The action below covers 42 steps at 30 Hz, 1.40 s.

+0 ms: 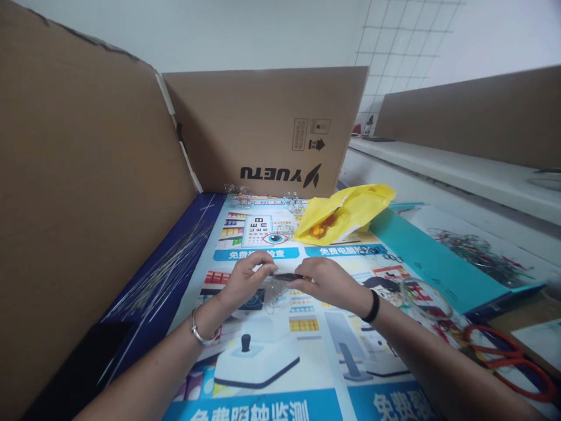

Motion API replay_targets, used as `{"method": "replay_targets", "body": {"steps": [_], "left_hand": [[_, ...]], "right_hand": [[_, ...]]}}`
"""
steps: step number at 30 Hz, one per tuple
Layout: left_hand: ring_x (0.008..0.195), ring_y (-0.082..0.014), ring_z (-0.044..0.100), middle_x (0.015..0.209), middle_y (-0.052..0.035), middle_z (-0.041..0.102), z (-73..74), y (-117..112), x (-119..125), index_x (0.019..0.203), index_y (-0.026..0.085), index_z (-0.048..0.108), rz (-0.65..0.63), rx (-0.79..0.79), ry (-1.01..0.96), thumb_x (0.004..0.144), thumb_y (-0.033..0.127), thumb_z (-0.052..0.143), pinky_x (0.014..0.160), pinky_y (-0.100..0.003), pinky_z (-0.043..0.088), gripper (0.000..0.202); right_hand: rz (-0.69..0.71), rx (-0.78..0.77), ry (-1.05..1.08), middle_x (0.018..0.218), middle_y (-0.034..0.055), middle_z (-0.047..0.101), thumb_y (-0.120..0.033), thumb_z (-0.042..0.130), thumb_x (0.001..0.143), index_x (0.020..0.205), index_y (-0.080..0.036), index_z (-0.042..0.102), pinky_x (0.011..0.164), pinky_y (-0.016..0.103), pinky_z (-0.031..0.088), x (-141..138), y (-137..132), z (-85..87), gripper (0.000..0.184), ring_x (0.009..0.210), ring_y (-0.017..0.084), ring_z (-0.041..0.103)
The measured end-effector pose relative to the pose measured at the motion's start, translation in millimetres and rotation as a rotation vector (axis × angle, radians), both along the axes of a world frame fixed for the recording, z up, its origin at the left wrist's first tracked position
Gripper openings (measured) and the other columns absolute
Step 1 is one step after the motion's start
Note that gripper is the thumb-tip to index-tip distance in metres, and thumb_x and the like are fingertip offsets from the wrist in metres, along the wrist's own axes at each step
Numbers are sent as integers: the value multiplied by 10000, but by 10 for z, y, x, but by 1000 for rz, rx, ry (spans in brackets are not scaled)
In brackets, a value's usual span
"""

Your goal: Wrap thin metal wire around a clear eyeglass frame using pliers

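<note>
My left hand and my right hand meet over a printed poster on the table. Between their pinched fingers they hold a small clear eyeglass frame with a thin dark arm. The left wrist wears a silver bangle, the right a black band. A loose bundle of thin metal wires lies on the blue strip left of my left hand.
Cardboard walls stand at the left and back. A yellow plastic bag lies behind the hands. A teal sheet, a pile of wire frames and red-handled pliers are to the right. A dark phone rests at lower left.
</note>
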<state>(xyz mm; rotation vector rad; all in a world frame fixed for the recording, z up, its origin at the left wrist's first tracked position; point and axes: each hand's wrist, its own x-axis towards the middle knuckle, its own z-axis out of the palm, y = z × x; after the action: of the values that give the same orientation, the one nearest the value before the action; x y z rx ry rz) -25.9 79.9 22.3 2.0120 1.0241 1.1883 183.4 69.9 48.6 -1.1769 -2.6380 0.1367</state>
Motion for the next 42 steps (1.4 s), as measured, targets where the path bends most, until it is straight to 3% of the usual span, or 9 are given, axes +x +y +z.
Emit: {"method": "replay_targets", "body": {"steps": [19, 23, 30, 42], "left_hand": [[696, -122, 550, 711, -6, 598, 18, -7, -6, 724, 180, 568, 23, 139, 57, 813, 258, 520, 668, -241, 426, 128], [705, -126, 549, 716, -8, 601, 34, -16, -2, 719, 178, 571, 40, 125, 40, 800, 241, 532, 670, -243, 424, 109], [689, -119, 543, 696, -1, 565, 61, 3, -31, 680, 172, 555, 36, -12, -82, 798, 229, 522, 673, -246, 431, 135], [672, -131, 535, 676, -23, 573, 106, -21, -37, 682, 170, 555, -132, -95, -224, 786, 297, 561, 643, -267, 437, 165]], "right_hand": [[-4, 29, -17, 767, 37, 632, -454, 341, 897, 808, -178, 601, 630, 239, 320, -16, -28, -21, 389, 735, 140, 546], [-12, 6, 6, 755, 39, 620, -456, 359, 888, 778, -176, 595, 633, 238, 320, -10, 1, -41, 382, 737, 141, 539], [-52, -113, 230, 668, 4, 555, -401, 374, 888, 680, -161, 552, 579, 214, 324, 42, 139, -132, 364, 650, 111, 488], [73, -91, 302, 619, -16, 505, -406, 409, 874, 642, -172, 514, 587, 213, 337, 25, 81, -113, 346, 647, 106, 465]]}}
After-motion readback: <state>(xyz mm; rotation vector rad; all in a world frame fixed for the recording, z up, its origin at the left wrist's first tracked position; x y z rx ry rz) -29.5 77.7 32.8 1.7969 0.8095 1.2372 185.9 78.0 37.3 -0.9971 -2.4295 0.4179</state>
